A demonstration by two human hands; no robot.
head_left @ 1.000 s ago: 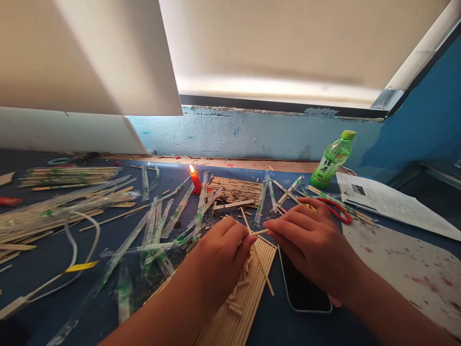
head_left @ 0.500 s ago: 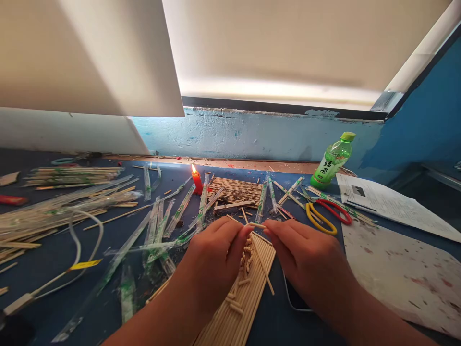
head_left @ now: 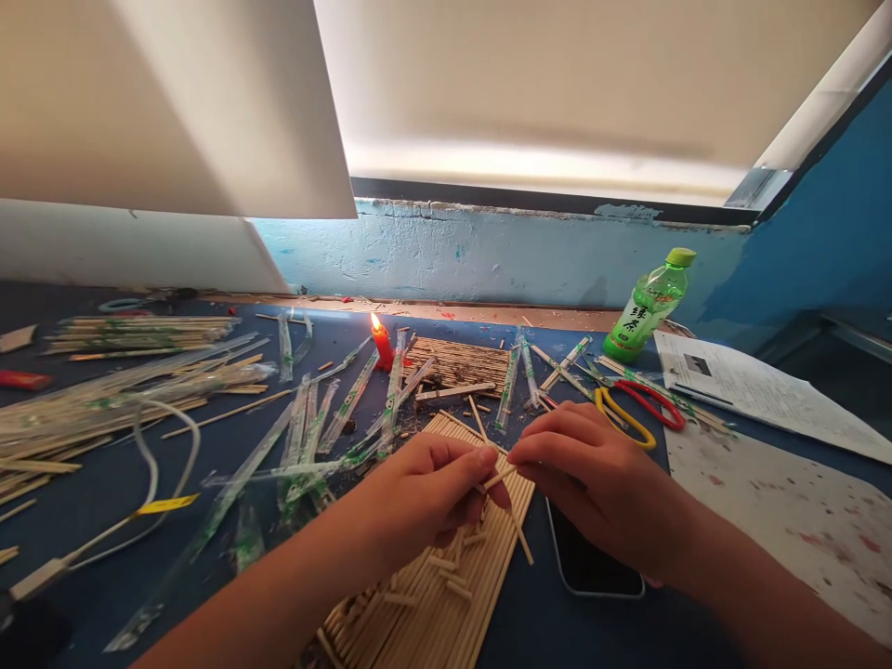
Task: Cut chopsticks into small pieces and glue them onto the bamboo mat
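Note:
My left hand [head_left: 446, 478] is closed, thumb against fingers, around one end of a short wooden stick [head_left: 500, 477]. The other end sits in the closed fingertips of my right hand [head_left: 592, 488]. Below both hands lies a flat panel of wooden sticks [head_left: 480, 604] set side by side. Several short cut stick pieces [head_left: 456, 585] are scattered on top of it, partly hidden by my left hand. A longer loose stick [head_left: 521, 537] lies slantwise across the panel, its middle covered by my fingers.
A lit red candle [head_left: 382, 346] stands behind the hands, beside a darker stick panel [head_left: 460, 360]. Torn plastic wrappers [head_left: 243, 474] litter the left. To the right are scissors [head_left: 627, 418], a phone [head_left: 592, 557], a green bottle [head_left: 645, 311] and printed paper [head_left: 759, 390].
My hands have come down and tilted, and the short stick between them now slants. My left hand has turned over, uncovering more of the panel, and more of the phone shows.

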